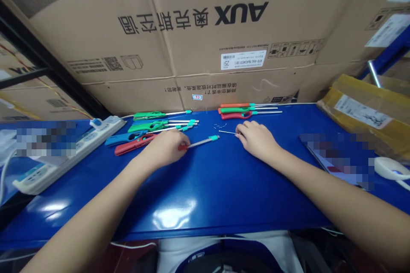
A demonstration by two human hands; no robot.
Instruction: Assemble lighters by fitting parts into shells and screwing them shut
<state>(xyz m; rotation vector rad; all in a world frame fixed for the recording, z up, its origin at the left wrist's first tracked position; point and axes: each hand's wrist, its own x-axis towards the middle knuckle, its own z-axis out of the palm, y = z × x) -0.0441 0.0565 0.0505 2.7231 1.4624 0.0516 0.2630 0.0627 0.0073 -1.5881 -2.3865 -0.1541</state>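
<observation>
My left hand (166, 147) is closed around the red handle of a long-nosed lighter (201, 141), whose metal tube with a teal collar points right along the blue table (205, 196). My right hand (256, 136) rests on the table with its fingers pinched on a thin metal wire (227, 132) that points toward the lighter's tip. A few small bits of wire (219, 126) lie just behind it.
Several lighters in green, blue and red (150, 130) lie at the left. Three more (246, 111) lie at the back centre. A white power strip (73, 149) is at the far left, large cardboard boxes (205, 30) stand behind, and a yellow-wrapped package (365, 111) sits at the right.
</observation>
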